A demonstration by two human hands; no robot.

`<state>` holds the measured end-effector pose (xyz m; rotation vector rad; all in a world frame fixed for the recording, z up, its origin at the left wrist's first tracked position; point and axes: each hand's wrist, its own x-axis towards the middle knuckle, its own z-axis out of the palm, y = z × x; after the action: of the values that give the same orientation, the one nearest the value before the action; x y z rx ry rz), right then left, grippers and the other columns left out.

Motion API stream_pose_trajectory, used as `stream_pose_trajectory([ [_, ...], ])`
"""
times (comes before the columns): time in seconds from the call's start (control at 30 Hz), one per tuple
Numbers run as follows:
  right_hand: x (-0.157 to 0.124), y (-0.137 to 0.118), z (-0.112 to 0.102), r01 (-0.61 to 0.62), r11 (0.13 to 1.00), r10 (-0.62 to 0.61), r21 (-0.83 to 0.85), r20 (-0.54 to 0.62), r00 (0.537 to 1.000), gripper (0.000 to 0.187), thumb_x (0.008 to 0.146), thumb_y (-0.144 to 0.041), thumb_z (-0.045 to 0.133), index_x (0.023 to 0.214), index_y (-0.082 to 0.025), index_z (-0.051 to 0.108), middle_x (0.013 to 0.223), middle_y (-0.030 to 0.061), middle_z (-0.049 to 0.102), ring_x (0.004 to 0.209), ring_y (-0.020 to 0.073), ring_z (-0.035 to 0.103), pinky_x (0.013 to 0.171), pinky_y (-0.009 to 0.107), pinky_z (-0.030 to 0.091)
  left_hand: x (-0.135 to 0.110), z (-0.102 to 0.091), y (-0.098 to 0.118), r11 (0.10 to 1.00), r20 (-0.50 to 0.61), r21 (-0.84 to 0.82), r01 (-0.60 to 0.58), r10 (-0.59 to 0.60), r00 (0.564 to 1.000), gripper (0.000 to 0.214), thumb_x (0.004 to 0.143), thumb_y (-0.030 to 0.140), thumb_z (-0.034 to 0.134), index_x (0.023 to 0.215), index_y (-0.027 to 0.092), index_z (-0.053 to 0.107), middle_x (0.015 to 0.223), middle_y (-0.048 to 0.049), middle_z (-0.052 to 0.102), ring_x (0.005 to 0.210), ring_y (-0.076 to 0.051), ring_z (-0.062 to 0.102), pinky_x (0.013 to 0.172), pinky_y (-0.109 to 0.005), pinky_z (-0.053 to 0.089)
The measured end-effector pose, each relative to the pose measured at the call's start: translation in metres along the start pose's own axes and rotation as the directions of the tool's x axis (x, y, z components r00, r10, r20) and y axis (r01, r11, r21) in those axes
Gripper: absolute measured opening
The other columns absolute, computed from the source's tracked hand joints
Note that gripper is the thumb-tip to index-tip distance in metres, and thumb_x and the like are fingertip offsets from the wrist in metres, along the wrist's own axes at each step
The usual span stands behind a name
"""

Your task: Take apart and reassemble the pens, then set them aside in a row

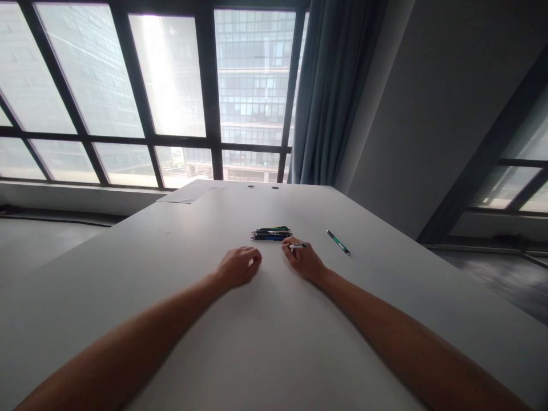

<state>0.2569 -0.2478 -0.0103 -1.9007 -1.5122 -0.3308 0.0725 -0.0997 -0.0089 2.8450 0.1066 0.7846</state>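
Observation:
Both my forearms lie on a white table (265,342). My right hand (303,260) is closed around a pen (298,245) with a pale barrel that sticks out to the right between its fingers. Just beyond it lies a small bunch of several dark, blue and green pens (271,233), side by side. My left hand (238,266) rests on the table with its fingers curled in, and nothing shows inside them. A single green pen (338,242) lies apart, to the right of my right hand.
A sheet of paper (192,191) lies at the table's far left corner, near two small dark holes (257,186) in the top. Behind are large windows (171,85), a blue-grey curtain (334,85) and a grey wall (428,114). The table's right edge drops to a dark floor.

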Motion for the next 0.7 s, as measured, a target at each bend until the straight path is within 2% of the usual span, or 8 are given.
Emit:
stream_pose_trajectory([
  [0.07,0.0,0.0,-0.003,0.005,0.999,-0.005,-0.042,-0.007,1.0,0.034,0.084,-0.009,0.043,0.114,-0.018,0.057,0.09,0.0052,0.07,0.075,0.0158,0.064,0.067,0.024,0.044,0.0,0.0,0.0,1.0,0.001,0.001,0.0,0.0,1.0,0.018,0.087,0.023,0.047,0.087,0.02,0.065,0.08,-0.003,0.068,0.069,-0.014,0.059,0.064,-0.025,0.044],
  [0.13,0.0,-0.001,-0.005,-0.009,0.992,0.008,-0.123,-0.01,1.0,0.04,0.082,-0.003,0.04,0.115,-0.019,0.054,0.095,0.0055,0.069,0.078,0.0163,0.064,0.067,0.024,0.044,0.0,0.0,0.0,1.0,0.001,0.004,0.004,-0.004,1.0,0.018,0.086,0.023,0.047,0.087,0.02,0.065,0.08,-0.0031,0.068,0.069,-0.014,0.059,0.064,-0.025,0.044],
  [0.27,0.0,-0.002,-0.006,-0.001,0.967,-0.011,-0.254,-0.048,0.999,0.031,0.078,-0.002,0.039,0.101,-0.018,0.052,0.099,0.0085,0.064,0.073,0.0177,0.061,0.058,0.024,0.04,0.0,0.0,0.0,1.0,0.003,0.013,0.01,-0.01,1.0,0.017,0.086,0.023,0.048,0.086,0.02,0.065,0.081,-0.0032,0.068,0.069,-0.014,0.06,0.064,-0.025,0.044],
  [0.4,0.0,-0.004,-0.005,0.023,0.971,-0.044,-0.236,-0.082,0.996,0.028,0.078,-0.003,0.039,0.1,-0.019,0.048,0.099,0.0082,0.063,0.076,0.0184,0.06,0.058,0.024,0.039,-0.001,0.001,-0.002,1.0,0.005,0.018,0.014,-0.015,1.0,0.017,0.088,0.024,0.049,0.086,0.02,0.065,0.083,-0.0035,0.069,0.071,-0.015,0.061,0.066,-0.025,0.046],
  [0.47,0.0,-0.007,-0.003,-0.004,0.978,-0.019,-0.207,-0.112,0.994,0.023,0.083,-0.009,0.039,0.102,-0.019,0.046,0.098,0.0079,0.063,0.075,0.0187,0.061,0.058,0.025,0.04,-0.001,0.0,-0.001,1.0,0.003,-0.003,0.012,-0.012,1.0,0.02,0.09,0.029,0.049,0.098,0.02,0.065,0.088,-0.0036,0.07,0.071,-0.015,0.062,0.067,-0.025,0.047],
  [0.53,-0.001,-0.012,-0.002,-0.031,0.985,0.008,-0.17,-0.132,0.991,0.018,0.088,-0.016,0.039,0.105,-0.019,0.045,0.096,0.0076,0.064,0.072,0.0187,0.061,0.058,0.026,0.04,-0.001,-0.001,0.001,0.998,0.009,-0.051,-0.038,0.039,0.999,0.032,0.093,0.037,0.049,0.119,0.022,0.058,0.099,-0.0044,0.07,0.071,-0.014,0.063,0.069,-0.026,0.049],
  [0.6,-0.001,-0.019,-0.001,-0.021,0.991,0.005,-0.134,-0.122,0.992,0.017,0.091,-0.022,0.038,0.107,-0.019,0.044,0.094,0.0072,0.065,0.069,0.0181,0.06,0.058,0.026,0.04,-0.001,-0.002,0.005,0.984,0.03,-0.094,-0.15,0.153,0.988,0.044,0.094,0.041,0.048,0.134,0.024,0.047,0.11,-0.0064,0.068,0.077,-0.014,0.064,0.073,-0.028,0.051],
  [0.7,-0.003,-0.028,0.0,0.03,0.993,-0.04,-0.111,-0.09,0.995,0.016,0.094,-0.025,0.036,0.107,-0.019,0.042,0.097,0.0076,0.065,0.067,0.0168,0.06,0.058,0.026,0.039,0.0,-0.002,0.011,0.946,0.034,-0.088,-0.313,0.317,0.948,0.04,0.097,0.038,0.044,0.134,0.023,0.048,0.114,-0.0096,0.066,0.096,-0.018,0.064,0.081,-0.03,0.052],
])
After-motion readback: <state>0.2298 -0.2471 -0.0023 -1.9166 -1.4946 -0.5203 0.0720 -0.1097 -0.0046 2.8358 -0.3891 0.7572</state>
